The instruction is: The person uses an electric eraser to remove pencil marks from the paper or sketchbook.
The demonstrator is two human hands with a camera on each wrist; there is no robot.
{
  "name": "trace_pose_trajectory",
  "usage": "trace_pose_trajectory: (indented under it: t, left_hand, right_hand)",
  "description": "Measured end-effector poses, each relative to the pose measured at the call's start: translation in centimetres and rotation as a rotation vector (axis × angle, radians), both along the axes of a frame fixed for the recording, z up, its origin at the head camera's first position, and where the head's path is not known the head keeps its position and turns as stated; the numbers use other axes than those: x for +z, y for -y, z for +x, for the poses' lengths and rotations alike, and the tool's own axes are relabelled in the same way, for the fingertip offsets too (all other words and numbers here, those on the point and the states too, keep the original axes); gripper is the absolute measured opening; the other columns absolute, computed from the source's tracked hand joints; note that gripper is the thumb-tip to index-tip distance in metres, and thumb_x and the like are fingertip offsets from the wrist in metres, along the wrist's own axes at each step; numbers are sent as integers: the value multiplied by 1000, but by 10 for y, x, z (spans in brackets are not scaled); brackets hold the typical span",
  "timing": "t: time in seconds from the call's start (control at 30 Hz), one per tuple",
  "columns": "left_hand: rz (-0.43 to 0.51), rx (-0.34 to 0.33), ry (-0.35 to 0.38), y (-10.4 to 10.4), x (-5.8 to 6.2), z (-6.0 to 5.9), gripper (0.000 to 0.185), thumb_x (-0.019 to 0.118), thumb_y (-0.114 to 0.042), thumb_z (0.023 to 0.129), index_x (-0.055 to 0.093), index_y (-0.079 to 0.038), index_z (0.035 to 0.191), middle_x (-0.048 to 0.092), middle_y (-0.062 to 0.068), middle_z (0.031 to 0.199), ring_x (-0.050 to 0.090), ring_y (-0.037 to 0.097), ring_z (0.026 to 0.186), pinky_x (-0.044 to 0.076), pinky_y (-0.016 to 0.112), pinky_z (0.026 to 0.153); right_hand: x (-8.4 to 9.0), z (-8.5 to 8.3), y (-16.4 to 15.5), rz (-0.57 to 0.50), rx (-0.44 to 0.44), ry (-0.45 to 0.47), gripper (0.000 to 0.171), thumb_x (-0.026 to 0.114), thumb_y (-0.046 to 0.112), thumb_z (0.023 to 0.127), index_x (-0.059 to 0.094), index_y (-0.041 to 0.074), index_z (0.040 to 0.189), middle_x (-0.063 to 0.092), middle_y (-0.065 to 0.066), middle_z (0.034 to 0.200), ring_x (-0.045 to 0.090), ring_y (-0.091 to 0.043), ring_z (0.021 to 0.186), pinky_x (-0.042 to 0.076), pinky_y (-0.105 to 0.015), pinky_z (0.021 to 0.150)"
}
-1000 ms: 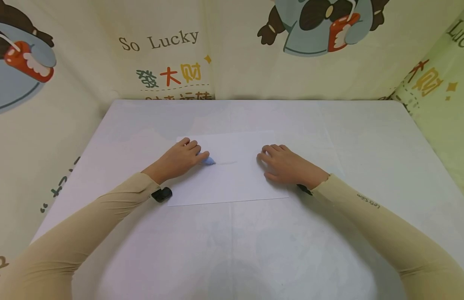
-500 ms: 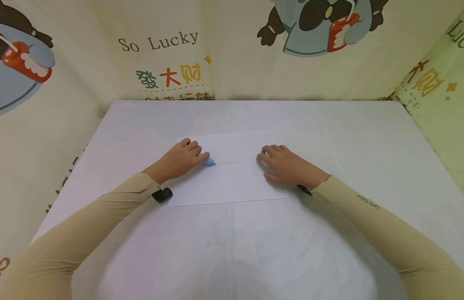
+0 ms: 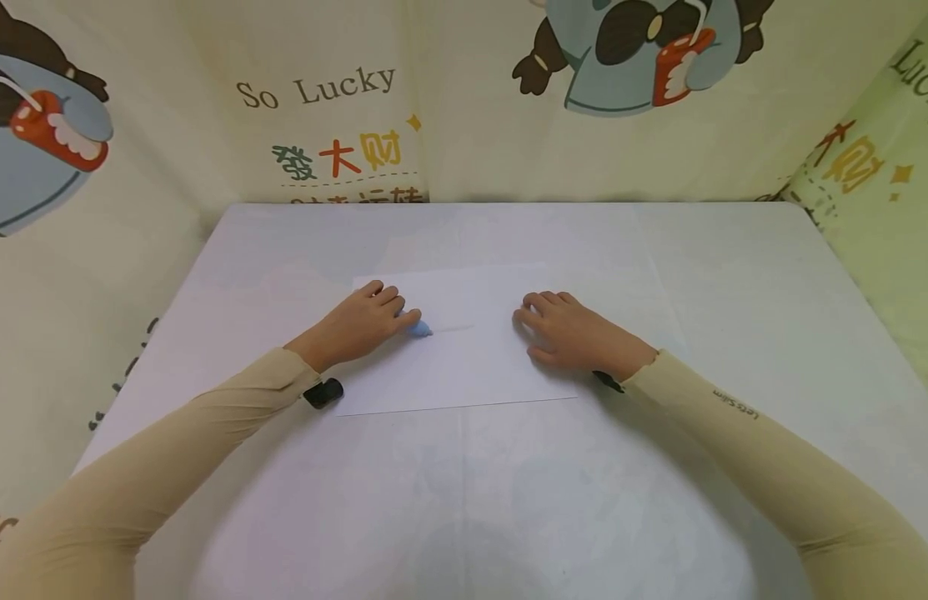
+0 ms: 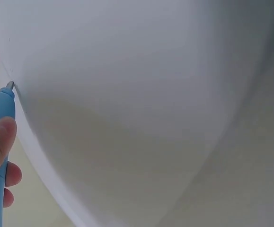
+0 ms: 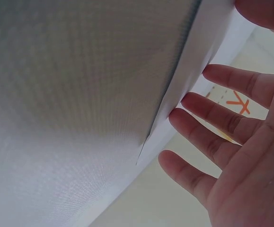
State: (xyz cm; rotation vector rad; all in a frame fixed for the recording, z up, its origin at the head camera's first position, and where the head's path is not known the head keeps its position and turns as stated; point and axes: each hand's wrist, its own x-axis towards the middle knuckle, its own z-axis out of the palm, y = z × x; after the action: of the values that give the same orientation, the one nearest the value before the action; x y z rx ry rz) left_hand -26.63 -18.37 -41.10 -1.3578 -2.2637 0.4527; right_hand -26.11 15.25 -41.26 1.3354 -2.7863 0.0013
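A white sheet of paper (image 3: 464,375) lies on the table, bearing one faint, nearly horizontal line near its middle. Over the paper's left part, my left hand (image 3: 358,323) grips a light blue pen (image 3: 418,329). In the left wrist view the pen (image 4: 4,106) has a metal tip that meets the paper, with the thumb and fingers around its barrel. My right hand (image 3: 572,329) rests on the paper's right side, fingers spread. Its fingertips touch the sheet in the right wrist view, where the hand (image 5: 245,156) holds nothing.
A white cloth covers the table (image 3: 464,500). Behind and beside it hang cream curtains (image 3: 479,125) with cartoon prints and lettering. Each wrist wears a small black camera; the left camera (image 3: 323,392) sits close to the paper's lower left corner.
The pen tip has shifted very slightly toward the person, at the left end of the faint line. My right hand stays in place on the paper.
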Motion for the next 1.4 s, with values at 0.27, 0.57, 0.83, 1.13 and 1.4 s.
trace_pose_trajectory:
  t: [0.27,0.57,0.83,1.13,1.4]
  left_hand:
    - [-32,15,-15,-5,5,-6,26,65,2,83,55,-11,103,64,9,83,53,23,79,42,35,75]
    - [-53,34,15,-6,6,-7,26,65,1,84,56,-12,104,66,9,85,55,23,80,43,35,77]
    - [-40,27,18,-3,2,1,26,66,0,83,56,-13,105,65,7,84,54,22,79,41,33,75]
    - [7,-2,-22,-4,-3,-2,25,66,0,82,55,-11,102,64,8,81,53,23,77,40,33,72]
    - [-17,22,-15,-7,1,-7,23,65,-2,85,55,-12,102,65,9,83,53,23,77,41,34,75]
  right_hand:
    - [0,-1,0,-1,-3,6,39,62,23,86,52,4,119,53,-18,120,54,-36,109,43,-49,93]
    - [-1,-1,-1,4,-1,-4,40,63,24,86,52,4,118,53,-18,120,54,-36,110,43,-49,93]
    - [0,0,-2,7,1,-2,40,63,24,86,51,3,119,53,-18,119,54,-36,109,43,-49,93]
    - [0,0,-2,5,-10,16,41,62,24,86,51,4,120,53,-18,120,53,-36,113,42,-50,95]
    - [0,1,-2,-6,2,5,41,62,23,86,51,3,119,53,-19,119,53,-36,111,42,-49,94]
